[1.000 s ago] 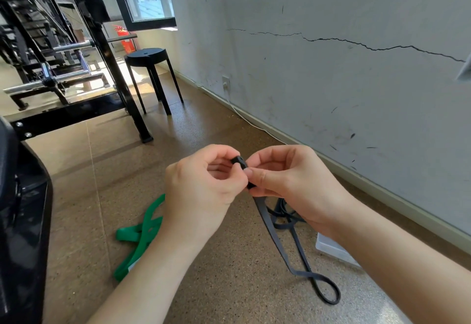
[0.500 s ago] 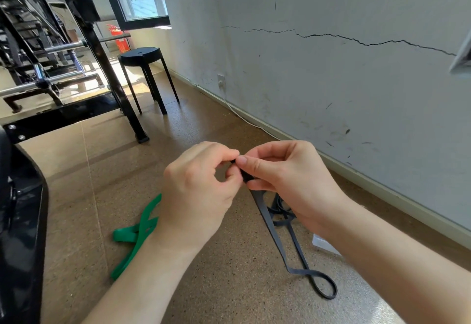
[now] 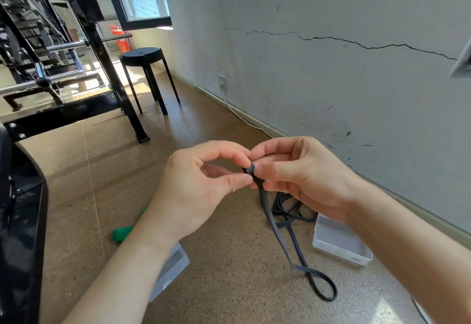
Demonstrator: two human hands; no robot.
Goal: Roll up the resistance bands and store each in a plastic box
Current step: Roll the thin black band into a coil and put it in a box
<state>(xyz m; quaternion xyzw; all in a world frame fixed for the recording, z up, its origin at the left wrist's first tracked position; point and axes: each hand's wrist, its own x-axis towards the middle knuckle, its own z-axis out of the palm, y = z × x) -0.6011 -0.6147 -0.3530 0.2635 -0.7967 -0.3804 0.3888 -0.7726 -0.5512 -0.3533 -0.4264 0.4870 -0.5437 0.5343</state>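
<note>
The left hand [image 3: 198, 191] and right hand [image 3: 300, 178] both pinch the small rolled end of a black band [image 3: 281, 239] in mid-air; its tail hangs to the floor [image 3: 229, 298], looped near a clear plastic box [image 3: 341, 253].

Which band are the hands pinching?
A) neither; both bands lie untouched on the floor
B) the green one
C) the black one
C: the left hand and right hand pinch the rolled end of the black band, while the green band lies on the floor behind the left arm.
</note>
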